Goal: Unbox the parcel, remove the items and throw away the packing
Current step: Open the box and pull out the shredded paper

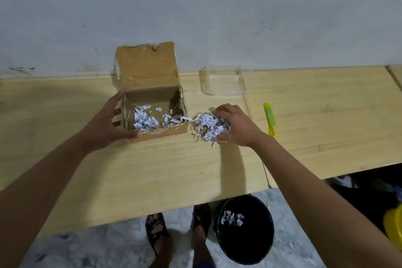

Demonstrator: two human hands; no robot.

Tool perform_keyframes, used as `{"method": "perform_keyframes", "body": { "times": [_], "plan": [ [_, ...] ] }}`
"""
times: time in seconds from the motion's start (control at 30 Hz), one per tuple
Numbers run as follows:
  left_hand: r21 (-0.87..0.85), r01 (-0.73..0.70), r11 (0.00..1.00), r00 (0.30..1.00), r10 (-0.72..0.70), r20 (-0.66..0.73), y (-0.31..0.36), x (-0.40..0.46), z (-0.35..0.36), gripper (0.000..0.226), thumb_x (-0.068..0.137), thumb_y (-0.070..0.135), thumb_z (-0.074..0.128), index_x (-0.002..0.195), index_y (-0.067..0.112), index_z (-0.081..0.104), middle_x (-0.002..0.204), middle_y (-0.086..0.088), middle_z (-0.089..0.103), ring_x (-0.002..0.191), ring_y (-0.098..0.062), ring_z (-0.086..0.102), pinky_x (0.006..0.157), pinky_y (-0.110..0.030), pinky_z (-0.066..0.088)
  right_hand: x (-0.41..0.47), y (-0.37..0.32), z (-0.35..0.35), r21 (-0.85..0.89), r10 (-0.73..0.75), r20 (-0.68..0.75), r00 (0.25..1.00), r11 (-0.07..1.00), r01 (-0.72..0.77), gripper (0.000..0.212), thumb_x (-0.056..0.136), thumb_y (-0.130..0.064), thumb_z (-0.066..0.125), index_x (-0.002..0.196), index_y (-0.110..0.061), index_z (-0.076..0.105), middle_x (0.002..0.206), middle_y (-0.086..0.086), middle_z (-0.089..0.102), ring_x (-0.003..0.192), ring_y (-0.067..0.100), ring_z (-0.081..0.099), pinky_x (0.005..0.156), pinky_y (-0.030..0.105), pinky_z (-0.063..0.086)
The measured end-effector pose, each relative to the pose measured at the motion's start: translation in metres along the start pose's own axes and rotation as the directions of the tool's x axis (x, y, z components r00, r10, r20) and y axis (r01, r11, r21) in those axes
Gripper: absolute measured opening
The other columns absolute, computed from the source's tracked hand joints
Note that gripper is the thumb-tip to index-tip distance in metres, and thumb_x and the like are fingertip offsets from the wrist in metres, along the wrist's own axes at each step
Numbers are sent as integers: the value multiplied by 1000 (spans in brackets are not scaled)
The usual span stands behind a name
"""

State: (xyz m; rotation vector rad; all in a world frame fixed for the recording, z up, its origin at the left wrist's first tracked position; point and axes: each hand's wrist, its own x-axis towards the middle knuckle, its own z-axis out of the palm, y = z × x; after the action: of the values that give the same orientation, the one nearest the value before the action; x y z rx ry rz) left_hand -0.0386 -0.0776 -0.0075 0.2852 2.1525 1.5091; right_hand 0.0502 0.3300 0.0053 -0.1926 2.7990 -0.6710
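An open cardboard box (162,134) stands on the wooden table (152,169), its lid flap raised against the wall. Shredded white paper (144,118) lies on its floor. My left hand (108,122) holds the box's left side, thumb on the front edge and fingers spread along the wall. My right hand (236,125) grips a clump of shredded paper (208,126) just right of the box, above the tabletop. A strip of paper trails from the clump back to the box's rim.
A clear plastic container (223,81) sits by the wall, right of the box. A yellow box cutter (270,118) lies to the right of my right hand. A black waste bin (244,228) with some shreds inside stands on the floor under the table's front edge, beside my feet.
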Motion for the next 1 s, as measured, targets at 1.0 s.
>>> {"method": "perform_keyframes", "body": {
  "times": [1.0],
  "plan": [
    [14, 35, 999, 999, -35, -15, 4, -4, 1, 134, 57, 24, 102, 157, 55, 19, 161, 4, 38, 144, -25, 45, 101, -44, 57, -9, -3, -26, 114, -44, -217, 975, 991, 70, 58, 69, -31, 94, 120, -17, 72, 102, -5, 65, 86, 12, 62, 79, 30, 54]
  ]
}}
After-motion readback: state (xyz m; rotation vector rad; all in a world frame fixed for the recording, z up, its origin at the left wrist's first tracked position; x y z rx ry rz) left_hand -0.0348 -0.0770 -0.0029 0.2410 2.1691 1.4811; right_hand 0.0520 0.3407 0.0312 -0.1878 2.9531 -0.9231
